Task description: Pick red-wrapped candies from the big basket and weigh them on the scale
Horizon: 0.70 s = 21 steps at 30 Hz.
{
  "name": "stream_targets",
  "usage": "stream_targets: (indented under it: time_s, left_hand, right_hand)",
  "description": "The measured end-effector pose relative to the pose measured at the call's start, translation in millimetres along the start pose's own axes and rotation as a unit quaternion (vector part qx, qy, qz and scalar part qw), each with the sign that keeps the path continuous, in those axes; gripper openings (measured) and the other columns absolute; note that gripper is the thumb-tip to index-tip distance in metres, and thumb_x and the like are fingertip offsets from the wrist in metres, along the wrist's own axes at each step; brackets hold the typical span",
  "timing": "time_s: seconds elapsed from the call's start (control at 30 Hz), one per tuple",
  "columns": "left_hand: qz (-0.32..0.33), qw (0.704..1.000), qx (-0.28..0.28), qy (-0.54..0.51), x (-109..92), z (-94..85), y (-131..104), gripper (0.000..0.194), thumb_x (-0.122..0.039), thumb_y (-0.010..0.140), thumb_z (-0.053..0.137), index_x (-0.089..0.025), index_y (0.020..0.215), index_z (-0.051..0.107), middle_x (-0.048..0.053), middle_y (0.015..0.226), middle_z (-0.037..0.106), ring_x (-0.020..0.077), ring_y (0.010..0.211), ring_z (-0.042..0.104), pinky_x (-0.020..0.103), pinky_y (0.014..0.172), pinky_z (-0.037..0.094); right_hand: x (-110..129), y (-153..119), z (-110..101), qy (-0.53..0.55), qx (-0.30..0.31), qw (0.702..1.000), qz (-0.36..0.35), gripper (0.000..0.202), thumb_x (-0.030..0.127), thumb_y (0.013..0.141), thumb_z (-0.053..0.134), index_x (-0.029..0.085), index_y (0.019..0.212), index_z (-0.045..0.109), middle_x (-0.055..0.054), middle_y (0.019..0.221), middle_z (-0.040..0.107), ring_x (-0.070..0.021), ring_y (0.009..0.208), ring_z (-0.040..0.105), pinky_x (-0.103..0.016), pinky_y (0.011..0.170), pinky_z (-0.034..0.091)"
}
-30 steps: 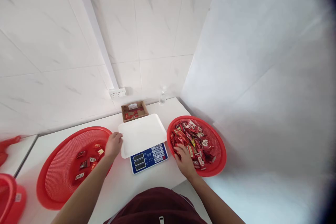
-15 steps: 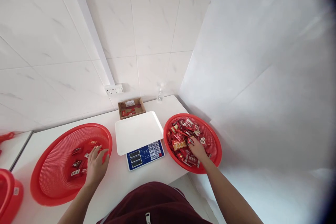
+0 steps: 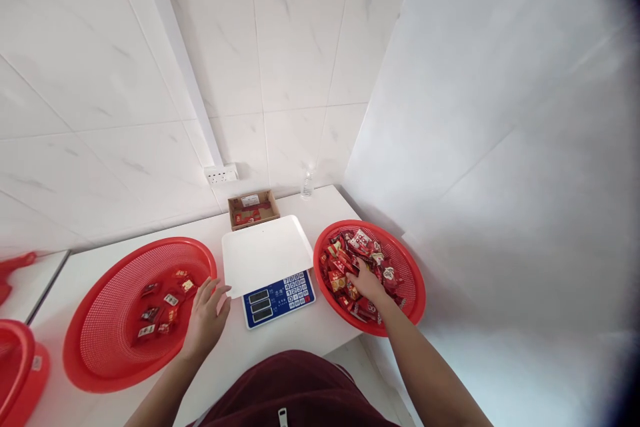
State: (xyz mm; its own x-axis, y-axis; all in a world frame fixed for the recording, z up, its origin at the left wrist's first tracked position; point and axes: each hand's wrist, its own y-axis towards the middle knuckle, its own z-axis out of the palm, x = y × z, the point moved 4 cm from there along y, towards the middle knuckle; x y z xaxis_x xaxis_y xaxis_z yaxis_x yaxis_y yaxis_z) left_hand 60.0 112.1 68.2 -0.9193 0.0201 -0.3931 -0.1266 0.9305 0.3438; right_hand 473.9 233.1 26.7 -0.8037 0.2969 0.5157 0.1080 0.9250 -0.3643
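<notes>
White table (image 3: 323, 330) against the tiled wall (image 3: 300, 47) — and from my far-off seat, the left hand (image 3: 205, 320) has swung right, from over the left basket (image 3: 107, 320) to beside its rim, fingers loosely spread near the scale (image 3: 277, 300). The right hand (image 3: 370, 283) stays among red packets (image 3: 359, 240) in the right basket (image 3: 419, 283) beneath it; pinching one, I can't tell. Bare tabletop opens right of the left hand — out to the front edge.
</notes>
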Motion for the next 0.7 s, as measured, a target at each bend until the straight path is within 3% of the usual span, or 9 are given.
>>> stream_targets:
  time_s: [0.1,0.23,0.33,0.43,0.5,0.57,0.63,0.7]
  left_hand:
    - [0.011,1.0,-0.003,-0.009,-1,0.5,-4,0.025,-0.032,0.086,0.042,-0.024,0.093,0.064,0.01,0.114,0.062,0.0287,0.119,0.049,0.047,0.1,0.042]
    - [0.003,0.999,-0.003,-0.034,4,3.1,-10,0.024,-0.033,0.085,0.045,-0.023,0.092,0.065,0.011,0.112,0.064,0.0292,0.117,0.051,0.048,0.099,0.044]
    - [-0.03,0.996,0.008,-0.087,-1,6.6,-11,0.023,-0.034,0.083,0.047,-0.024,0.091,0.066,0.009,0.112,0.065,0.0284,0.117,0.052,0.048,0.101,0.042]
    - [-0.081,0.974,0.08,-0.194,-24,13.0,-6,0.025,-0.039,0.083,0.049,-0.024,0.097,0.064,0.008,0.115,0.064,0.026,0.117,0.053,0.046,0.104,0.04]
    - [-0.131,0.932,0.17,-0.293,-50,20.1,-2,0.033,-0.041,0.082,0.052,-0.024,0.109,0.06,0.008,0.118,0.063,0.0239,0.115,0.055,0.043,0.101,0.042]
    - [-0.171,0.862,0.244,-0.411,-79,26.8,3,0.046,-0.044,0.08,0.057,-0.025,0.122,0.052,0.009,0.127,0.058,0.023,0.115,0.055,0.04,0.097,0.046]
    - [-0.193,0.789,0.27,-0.517,-103,32.2,9,0.059,-0.048,0.077,0.063,-0.024,0.128,0.046,0.012,0.129,0.055,0.0233,0.113,0.055,0.038,0.091,0.048]
    - [-0.219,0.722,0.281,-0.593,-114,39.6,13,0.059,-0.054,0.074,0.065,-0.021,0.121,0.05,0.012,0.119,0.061,0.0222,0.099,0.062,0.037,0.082,0.051]
  right_hand:
    - [-4,6,-9,-0.011,-0.049,0.998,0.031,0.043,0.033,0.088,0.039,0.017,0.126,0.053,-0.017,0.111,0.067,-0.0286,0.103,0.062,-0.041,0.088,0.043]
    - [-12,4,-37,0.004,-0.09,0.996,0.021,0.041,0.033,0.09,0.03,0.016,0.109,0.063,-0.016,0.112,0.066,-0.028,0.106,0.061,-0.041,0.09,0.044]
    - [-10,-6,-51,0.15,-0.115,0.982,0.029,0.039,0.039,0.086,0.039,0.018,0.109,0.063,-0.013,0.114,0.066,-0.0257,0.103,0.063,-0.038,0.087,0.048]
    - [12,-21,-42,0.355,-0.018,0.934,0.042,0.039,0.043,0.082,0.048,0.02,0.11,0.06,-0.01,0.104,0.07,-0.0252,0.092,0.067,-0.039,0.078,0.053]
    - [40,-35,-25,0.45,0.08,0.888,0.041,0.034,0.042,0.08,0.052,0.021,0.105,0.06,-0.008,0.096,0.072,-0.0245,0.086,0.069,-0.039,0.074,0.055]
    - [71,-51,-5,0.512,0.152,0.844,0.045,0.025,0.037,0.077,0.059,0.021,0.096,0.061,-0.006,0.089,0.073,-0.0221,0.081,0.069,-0.036,0.073,0.056]
    - [99,-65,20,0.541,0.214,0.812,0.05,0.018,0.03,0.072,0.065,0.02,0.087,0.063,-0.004,0.083,0.074,-0.0195,0.075,0.069,-0.031,0.072,0.056]
    - [120,-76,44,0.552,0.269,0.788,0.045,0.013,0.026,0.071,0.068,0.019,0.081,0.064,-0.004,0.078,0.073,-0.0176,0.071,0.069,-0.028,0.07,0.055]
